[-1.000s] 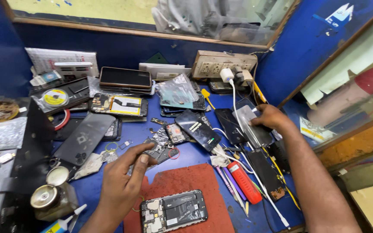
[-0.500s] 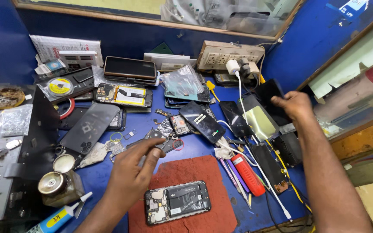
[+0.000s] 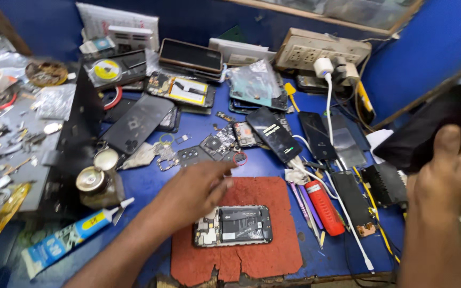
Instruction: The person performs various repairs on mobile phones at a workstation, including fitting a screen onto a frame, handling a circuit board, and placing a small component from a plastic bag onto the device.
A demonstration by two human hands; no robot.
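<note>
Blue walls close round a blue worktop (image 3: 150,184) crowded with phone parts; only one view, from our head, looking down.

Centre front: a rust-red, ragged-edged work mat (image 3: 262,250) carries an opened black smartphone with its back cover off (image 3: 232,225), lying flat with circuit board and battery upward. We judge the mat is there to stop it sliding and to catch small parts.

Our left hand (image 3: 196,191) reaches over the mat's upper left corner, palm down, fingers loosely spread, holding nothing. It hovers just beside the opened phone's top edge; whether it touches we cannot tell.

Our right hand (image 3: 446,178) is raised at the right edge, its grip closed on a flat black phone-sized slab (image 3: 428,133) tilted up off the worktop, thumb pressed across its lower face. Blur hides which side faces us.

Around:
- red-handled tool (image 3: 324,207) and thin purple tools lie just right of the mat, within reach.
- white charging cable (image 3: 329,154) runs from a beige socket strip (image 3: 321,49) at the back, past several dark phones.
- blue-and-white glue tube (image 3: 68,239) lies left front, near a small metal-lidded jar (image 3: 93,181).
- grey side tray at far left holds loose screws and scraps.
</note>
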